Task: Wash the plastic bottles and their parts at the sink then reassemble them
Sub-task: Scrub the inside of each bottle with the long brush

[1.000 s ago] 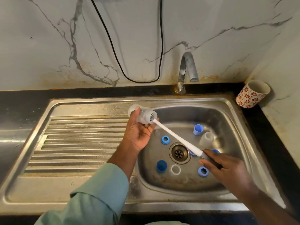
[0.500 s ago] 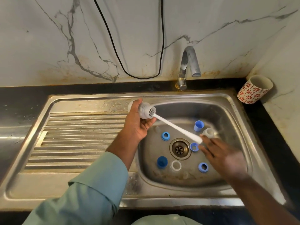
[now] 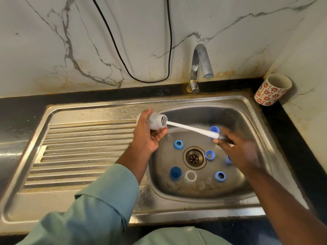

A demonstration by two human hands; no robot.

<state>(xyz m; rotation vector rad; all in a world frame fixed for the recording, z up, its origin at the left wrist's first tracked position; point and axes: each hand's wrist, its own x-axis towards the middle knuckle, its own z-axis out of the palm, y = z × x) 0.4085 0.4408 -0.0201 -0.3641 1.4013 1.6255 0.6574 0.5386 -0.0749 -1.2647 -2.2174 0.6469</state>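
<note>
My left hand (image 3: pixel 147 137) grips a small clear plastic bottle (image 3: pixel 155 122) on its side above the sink's left rim, mouth facing right. A white bottle brush (image 3: pixel 191 129) is pushed into the mouth, bristles inside. My right hand (image 3: pixel 237 149), blurred, holds the brush's handle end over the basin. In the steel sink (image 3: pixel 254 190) lie several blue caps and rings, such as a ring (image 3: pixel 178 144), a cap (image 3: pixel 175 172), a ring (image 3: pixel 220 176), plus a clear ring (image 3: pixel 191 175).
The drain (image 3: pixel 194 157) sits in the basin's middle. The tap (image 3: pixel 200 66) stands behind the sink with no water running. A ribbed draining board (image 3: pixel 85 151) fills the left side. A flowered mug (image 3: pixel 271 89) stands at the back right corner. A black cable (image 3: pixel 150 80) hangs on the wall.
My right hand has moved up and back from the basin's front right toward the tap side, swinging the brush handle flatter. The bottle in my left hand has barely shifted.
</note>
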